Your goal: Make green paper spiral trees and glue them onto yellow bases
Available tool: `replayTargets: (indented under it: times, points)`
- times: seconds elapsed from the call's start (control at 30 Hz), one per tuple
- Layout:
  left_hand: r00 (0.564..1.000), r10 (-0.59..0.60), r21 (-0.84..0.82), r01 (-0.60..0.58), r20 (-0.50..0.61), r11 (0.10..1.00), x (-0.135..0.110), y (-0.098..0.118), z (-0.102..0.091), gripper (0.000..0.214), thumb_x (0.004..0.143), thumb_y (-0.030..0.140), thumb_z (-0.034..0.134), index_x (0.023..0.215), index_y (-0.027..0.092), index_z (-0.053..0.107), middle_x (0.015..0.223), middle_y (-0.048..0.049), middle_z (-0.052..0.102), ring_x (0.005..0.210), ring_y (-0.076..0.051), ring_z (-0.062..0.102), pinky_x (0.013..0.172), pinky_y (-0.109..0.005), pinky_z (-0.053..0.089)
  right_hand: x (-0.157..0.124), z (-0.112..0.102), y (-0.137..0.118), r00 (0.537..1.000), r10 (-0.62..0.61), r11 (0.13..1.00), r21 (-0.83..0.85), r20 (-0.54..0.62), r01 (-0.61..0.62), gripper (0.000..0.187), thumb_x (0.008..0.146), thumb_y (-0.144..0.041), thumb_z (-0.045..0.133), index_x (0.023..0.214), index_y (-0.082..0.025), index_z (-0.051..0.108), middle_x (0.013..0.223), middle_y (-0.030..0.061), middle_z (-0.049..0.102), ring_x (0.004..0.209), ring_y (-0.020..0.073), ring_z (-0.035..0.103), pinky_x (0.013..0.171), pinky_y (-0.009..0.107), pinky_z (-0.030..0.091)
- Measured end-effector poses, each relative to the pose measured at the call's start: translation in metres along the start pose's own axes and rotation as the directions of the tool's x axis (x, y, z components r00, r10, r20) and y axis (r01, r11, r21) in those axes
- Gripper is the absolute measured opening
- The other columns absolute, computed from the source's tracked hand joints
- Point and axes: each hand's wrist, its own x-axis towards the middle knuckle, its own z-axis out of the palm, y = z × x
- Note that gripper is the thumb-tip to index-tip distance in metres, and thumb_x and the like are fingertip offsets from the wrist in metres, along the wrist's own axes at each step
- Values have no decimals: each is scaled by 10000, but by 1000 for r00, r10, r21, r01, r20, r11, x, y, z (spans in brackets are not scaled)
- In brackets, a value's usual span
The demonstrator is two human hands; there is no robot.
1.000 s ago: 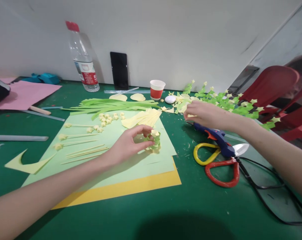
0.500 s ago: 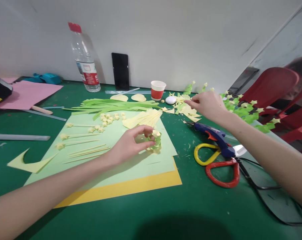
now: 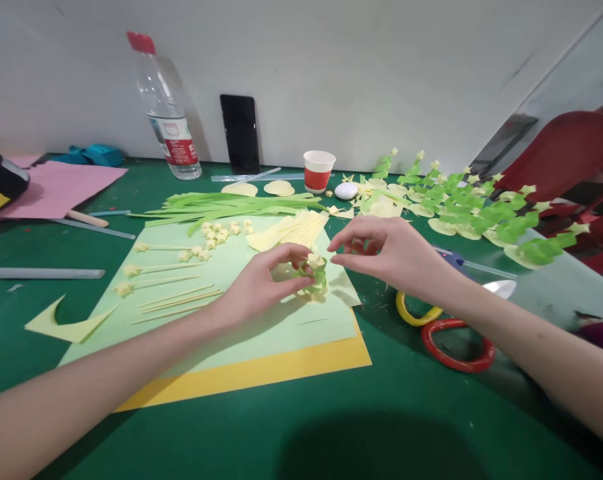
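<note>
My left hand (image 3: 268, 277) pinches a small paper flower (image 3: 317, 272) between thumb and fingers, over the pale green sheet. The flower has a pale yellow star on top and a curled green strip below it. Just right of it is my right hand (image 3: 381, 250), thumb and index fingertip drawn close together. Whatever lies between those fingertips is too small to make out. Left of my left hand, folded paper stars (image 3: 218, 233) and star-tipped sticks (image 3: 164, 269) rest on the pale green sheet (image 3: 276, 343). Several thin bare sticks (image 3: 181, 303) lie nearer to me.
Behind are green paper strips (image 3: 221, 207), a paper cup (image 3: 318, 172), a phone (image 3: 240, 135) and a bottle (image 3: 176, 143). Scissors (image 3: 458, 345) and a partly hidden glue gun (image 3: 451, 259) lie right. Finished paper flowers (image 3: 491, 210) stand back right; pink paper (image 3: 66, 190) lies left.
My right hand has come from the yellow paper pieces at the back toward the flower in my left hand. My left hand keeps its hold. The view has shifted slightly.
</note>
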Motion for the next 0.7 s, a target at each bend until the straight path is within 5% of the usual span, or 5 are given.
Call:
replayTargets:
  times: [0.7]
  points:
    - [1000,30,176,-29,-1,984,0,5,-2,215,730,267,626,936,224,579,959,-31,619,951,-203,554,863,-331,429,-5,14,3,997,-74,989,130,23,70,59,704,-179,643,730,-155,689,640,-10,549,560,75,438,497,220,334]
